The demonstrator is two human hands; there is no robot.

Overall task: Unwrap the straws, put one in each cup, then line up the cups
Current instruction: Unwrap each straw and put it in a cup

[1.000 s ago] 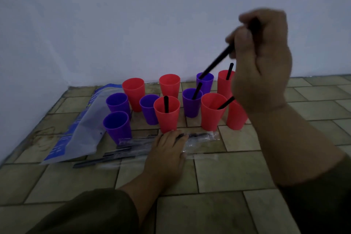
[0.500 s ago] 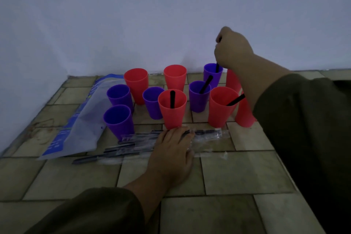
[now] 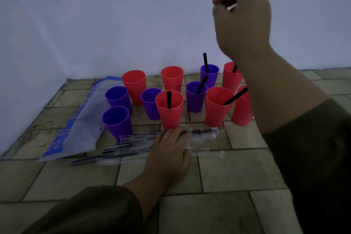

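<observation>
moved: right hand (image 3: 242,17) up from the rim of the back purple cup (image 3: 209,75) to well above the cups; black straw (image 3: 205,61) left standing in that cup, near upright.
right hand: fingers curled into a fist, pinching a small pale scrap (image 3: 232,7), probably a bit of wrapper; no straw in it.
left hand (image 3: 169,151): flat, fingers straight, pressing on the wrapped straws (image 3: 131,143) on the tiled floor (image 3: 237,173), just in front of the front red cup (image 3: 169,114).
straws in: five seen, in two purple and three red cups; far right red cup (image 3: 242,114) partly hidden by the forearm, cannot tell.
without straws: three purple cups (image 3: 116,122) on the left, two red cups (image 3: 133,86) at the back.
key relation: wrapped straws lying left to right along the front of the cups, right under the left hand, well below and to the left of the right hand; left hand far nearer for the next pick.
stage, as judged: filling about half done, lining up not begun.
also there: blue and white plastic bag (image 3: 76,129) flat beside the left purple cups.
</observation>
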